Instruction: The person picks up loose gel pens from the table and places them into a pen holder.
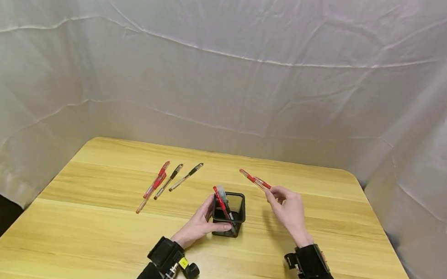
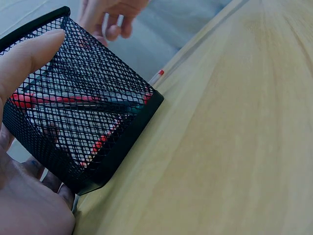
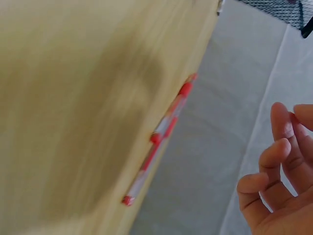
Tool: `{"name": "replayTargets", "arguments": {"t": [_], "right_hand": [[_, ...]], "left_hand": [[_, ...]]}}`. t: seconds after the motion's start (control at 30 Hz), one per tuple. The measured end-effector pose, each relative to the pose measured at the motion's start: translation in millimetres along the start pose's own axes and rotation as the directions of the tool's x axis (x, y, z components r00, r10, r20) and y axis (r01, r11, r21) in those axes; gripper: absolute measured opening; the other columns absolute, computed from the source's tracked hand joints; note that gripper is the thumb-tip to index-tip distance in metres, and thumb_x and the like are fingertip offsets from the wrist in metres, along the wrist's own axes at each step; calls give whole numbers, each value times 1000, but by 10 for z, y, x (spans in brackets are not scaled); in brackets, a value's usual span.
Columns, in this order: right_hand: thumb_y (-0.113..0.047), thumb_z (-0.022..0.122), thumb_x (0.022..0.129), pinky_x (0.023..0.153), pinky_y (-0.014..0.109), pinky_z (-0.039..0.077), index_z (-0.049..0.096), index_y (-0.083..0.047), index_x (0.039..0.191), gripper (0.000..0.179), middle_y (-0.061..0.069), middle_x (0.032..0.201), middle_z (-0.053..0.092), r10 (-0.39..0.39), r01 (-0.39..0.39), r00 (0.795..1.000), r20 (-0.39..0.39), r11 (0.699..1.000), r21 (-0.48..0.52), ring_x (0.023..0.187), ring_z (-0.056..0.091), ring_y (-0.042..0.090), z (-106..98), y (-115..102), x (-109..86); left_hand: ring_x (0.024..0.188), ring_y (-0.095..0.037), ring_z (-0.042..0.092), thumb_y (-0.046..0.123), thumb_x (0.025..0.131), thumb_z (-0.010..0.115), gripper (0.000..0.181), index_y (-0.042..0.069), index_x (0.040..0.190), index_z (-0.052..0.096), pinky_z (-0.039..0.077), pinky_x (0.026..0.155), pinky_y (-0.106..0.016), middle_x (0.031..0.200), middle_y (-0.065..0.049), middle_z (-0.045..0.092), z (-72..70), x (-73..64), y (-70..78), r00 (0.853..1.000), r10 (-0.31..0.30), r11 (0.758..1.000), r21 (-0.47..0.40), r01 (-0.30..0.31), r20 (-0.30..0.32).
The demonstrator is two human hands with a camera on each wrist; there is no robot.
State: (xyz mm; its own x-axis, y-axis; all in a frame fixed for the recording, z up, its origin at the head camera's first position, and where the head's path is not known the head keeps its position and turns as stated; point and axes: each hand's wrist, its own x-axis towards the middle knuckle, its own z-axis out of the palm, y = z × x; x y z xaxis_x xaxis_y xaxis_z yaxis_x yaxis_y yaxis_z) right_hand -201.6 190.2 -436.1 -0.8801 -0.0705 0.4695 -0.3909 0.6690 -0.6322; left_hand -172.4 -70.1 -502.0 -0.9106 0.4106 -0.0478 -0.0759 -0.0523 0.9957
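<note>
My left hand (image 1: 199, 224) grips a black mesh pen holder (image 1: 234, 229), with the thumb across its near side. In the left wrist view, the holder (image 2: 93, 63) is tilted in the picture, and its base edge is close to the wooden tabletop. Inside lean a red pen (image 1: 221, 200) and a dark pen with a clear cap (image 1: 221, 191). To the right of the holder, my right hand (image 1: 287, 211) hovers over two red pens (image 1: 247, 175). The right wrist view shows these red pens (image 3: 146, 166) lying on the table, apart from the loosely bent fingers (image 3: 276, 156).
Left of the holder lie two overlapping red pens (image 1: 156, 182) and two black pens (image 1: 169, 181), caps pointing away. The wooden table (image 1: 91, 244) has rounded far corners. Pale cloth (image 1: 229, 89) hangs behind and at both sides.
</note>
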Motion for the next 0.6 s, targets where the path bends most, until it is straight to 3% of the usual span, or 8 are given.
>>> {"name": "replayTargets", "arguments": {"t": [0.33, 0.6], "right_hand": [[-9, 70, 90, 58, 18, 40, 75, -3, 99, 11, 10, 83, 74, 140, -130, 984, 110, 987, -90, 64, 56, 9, -69, 247, -32], [-13, 69, 91, 56, 19, 40, 75, -4, 101, 14, 11, 87, 74, 194, -178, 970, 149, 977, -118, 64, 57, 8, -121, 319, -44]], "left_hand": [[158, -35, -1, 18, 84, 83, 117, 7, 162, -4, 2, 128, -56, 171, -14, -3, 10, -8, 12, 1000, -17, 1000, -4, 17, -3], [158, -34, -2, 21, 84, 83, 119, 8, 162, -5, 1, 128, -56, 171, -14, -4, 1, -10, -4, 999, -38, 999, -4, 38, -10]]}}
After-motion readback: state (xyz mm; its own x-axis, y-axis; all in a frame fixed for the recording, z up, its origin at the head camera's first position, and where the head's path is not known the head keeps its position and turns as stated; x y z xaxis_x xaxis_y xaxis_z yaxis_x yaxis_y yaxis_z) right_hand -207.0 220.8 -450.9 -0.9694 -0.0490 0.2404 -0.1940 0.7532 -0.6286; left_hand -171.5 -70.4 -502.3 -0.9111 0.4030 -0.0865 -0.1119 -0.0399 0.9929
